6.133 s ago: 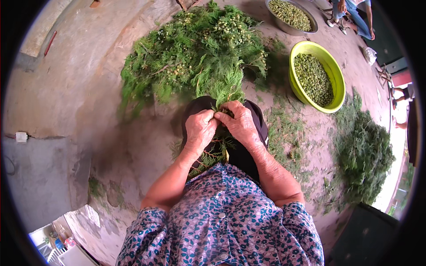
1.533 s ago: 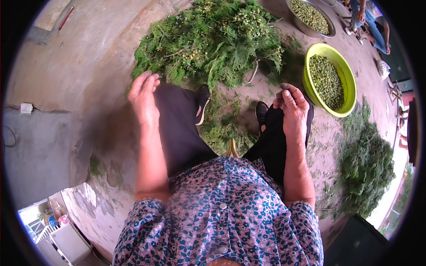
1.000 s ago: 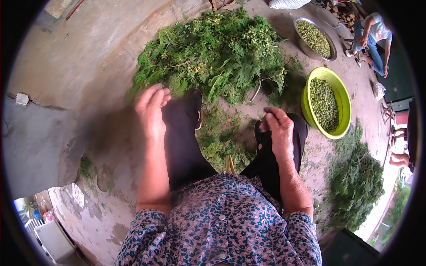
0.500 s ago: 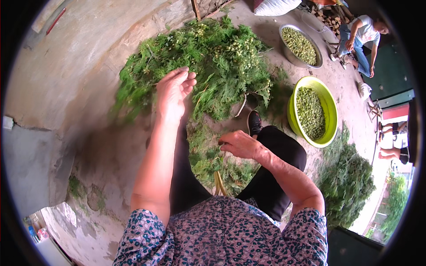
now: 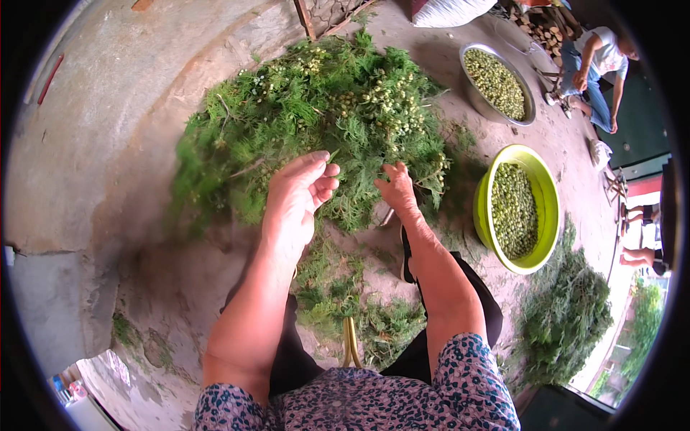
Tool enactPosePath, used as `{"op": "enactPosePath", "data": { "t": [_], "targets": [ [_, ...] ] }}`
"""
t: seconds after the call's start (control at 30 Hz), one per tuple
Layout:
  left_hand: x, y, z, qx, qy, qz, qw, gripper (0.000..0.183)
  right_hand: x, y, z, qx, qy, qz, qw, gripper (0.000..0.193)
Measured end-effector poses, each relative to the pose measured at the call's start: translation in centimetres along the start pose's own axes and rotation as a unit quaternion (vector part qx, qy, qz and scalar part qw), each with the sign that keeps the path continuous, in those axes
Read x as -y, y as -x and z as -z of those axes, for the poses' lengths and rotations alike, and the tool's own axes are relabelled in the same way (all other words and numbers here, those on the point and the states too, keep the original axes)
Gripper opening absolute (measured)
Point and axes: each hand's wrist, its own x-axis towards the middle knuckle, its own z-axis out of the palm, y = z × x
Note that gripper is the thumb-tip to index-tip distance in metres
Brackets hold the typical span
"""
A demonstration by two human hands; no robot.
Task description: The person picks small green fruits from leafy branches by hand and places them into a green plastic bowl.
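A large heap of green conifer branches (image 5: 287, 108) with pale round cones lies on the ground in front of me. My left hand (image 5: 298, 190) is raised over its near edge, fingers curled in. A small green sprig (image 5: 333, 155) shows at its thumb and fingertip. To its right, my right hand (image 5: 397, 190) reaches to the near right part of the heap with its fingers apart, holding nothing that I can see. A bare cut stem (image 5: 387, 217) sticks out just below that hand. Loose green clippings (image 5: 327, 276) lie between my legs.
At right stands a lime-green tub (image 5: 483, 215) full of small green cones; beyond it is a metal basin (image 5: 468, 86) of the same. Another branch pile (image 5: 564, 316) lies at lower right. A seated person (image 5: 593, 68) is at far right. A concrete wall (image 5: 65, 172) rises at left.
My right hand has moved forward from over my right knee to the heap, its arm now stretched out. My left hand has shifted slightly right and nearer. The view has tilted a little.
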Motion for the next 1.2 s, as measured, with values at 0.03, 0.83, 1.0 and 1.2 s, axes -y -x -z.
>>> {"op": "enactPosePath", "data": {
  "t": [0.03,0.83,1.0,1.2],
  "targets": [
    [-0.2,-0.1,0.1,-0.020,0.004,-0.004,1.000,0.015,0.4,-0.9,0.0,0.012,0.004,-0.016,1.000,0.052],
    [-3.0,-1.3,3.3,-0.058,0.106,-0.034,0.992,0.014,1.4,5.3,-6.3,-0.034,0.006,-0.029,0.999,0.027],
    [-2.5,-1.5,3.2,-0.063,0.110,-0.025,0.992,0.015,-0.6,6.3,-6.6,-0.006,0.002,-0.027,1.000,0.030],
    [-2.3,-1.8,2.4,-0.067,0.101,-0.009,0.993,0.015,-2.0,6.2,-6.9,-0.037,-0.003,-0.023,0.999,0.029]
  ]
}}
